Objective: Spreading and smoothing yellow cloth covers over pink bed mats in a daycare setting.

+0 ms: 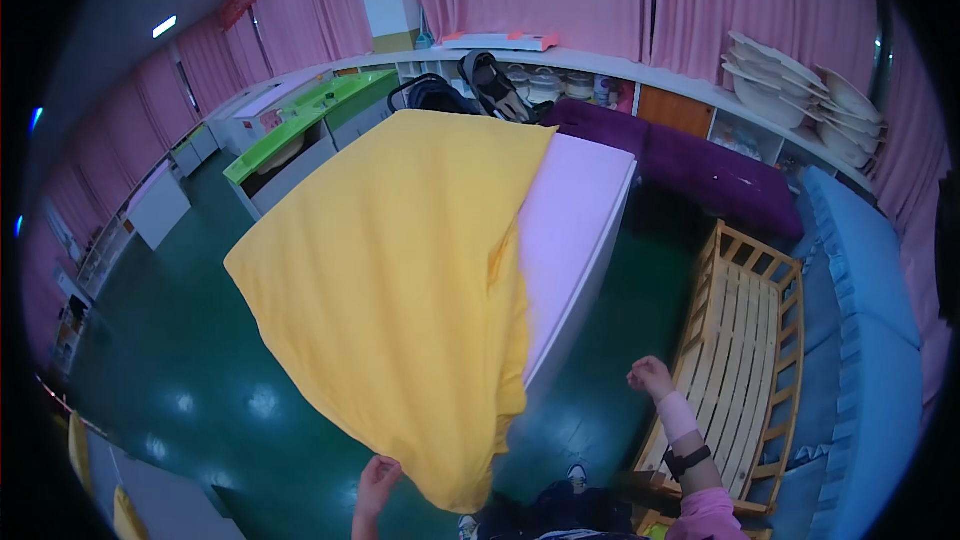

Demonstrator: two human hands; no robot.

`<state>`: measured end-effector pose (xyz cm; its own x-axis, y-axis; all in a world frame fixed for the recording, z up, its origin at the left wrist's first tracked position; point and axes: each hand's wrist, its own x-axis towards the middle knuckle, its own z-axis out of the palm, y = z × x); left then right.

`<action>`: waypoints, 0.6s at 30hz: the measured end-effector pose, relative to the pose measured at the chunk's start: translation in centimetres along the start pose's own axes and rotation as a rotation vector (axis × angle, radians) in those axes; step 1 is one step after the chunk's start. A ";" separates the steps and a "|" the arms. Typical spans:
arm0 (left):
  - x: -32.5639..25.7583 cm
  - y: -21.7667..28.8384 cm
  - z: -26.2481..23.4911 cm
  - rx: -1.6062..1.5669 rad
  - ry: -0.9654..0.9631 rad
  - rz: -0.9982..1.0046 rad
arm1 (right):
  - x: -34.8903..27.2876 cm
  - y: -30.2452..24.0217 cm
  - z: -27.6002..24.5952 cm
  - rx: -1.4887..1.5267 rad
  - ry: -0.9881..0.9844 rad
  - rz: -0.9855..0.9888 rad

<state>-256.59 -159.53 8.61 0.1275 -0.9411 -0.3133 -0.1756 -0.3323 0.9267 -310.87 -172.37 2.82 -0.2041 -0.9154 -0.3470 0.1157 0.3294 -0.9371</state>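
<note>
left fingers [386, 467] at yellow cloth's [390, 270] edge

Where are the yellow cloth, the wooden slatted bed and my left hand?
Yellow cloth [385, 250]: head view, middle of its spread upper surface.
Wooden slatted bed [733, 340]: head view, on its slatted base.
Left hand [377, 485]: head view, back of the hand.

Cloth [390, 270] lies over table [570, 200], left of bedframe [738, 340].

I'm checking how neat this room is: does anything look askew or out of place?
Yes, the yellow cloth lies askew over the lilac-topped table: its right side is bunched in folds, leaving a long lilac strip bare.
</note>
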 end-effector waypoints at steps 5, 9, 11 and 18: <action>1.3 5.2 9.1 0.007 -0.082 -0.031 | 9.2 -4.6 -2.1 -0.068 -0.098 -0.226; 4.0 8.0 15.2 0.078 -0.039 0.019 | 17.1 -9.2 0.1 -0.120 -0.249 -0.284; 6.0 8.5 17.3 0.085 0.000 0.014 | 22.1 -10.3 1.7 -0.345 -0.300 -0.497; 12.7 12.4 23.2 0.058 -0.238 -0.227 | 42.2 -15.4 8.3 -0.739 -0.298 -0.718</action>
<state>-279.80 -177.05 11.34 -0.0602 -0.8285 -0.5567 -0.2248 -0.5321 0.8163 -313.21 -218.00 2.94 0.2669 -0.9372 0.2247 -0.5742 -0.3419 -0.7439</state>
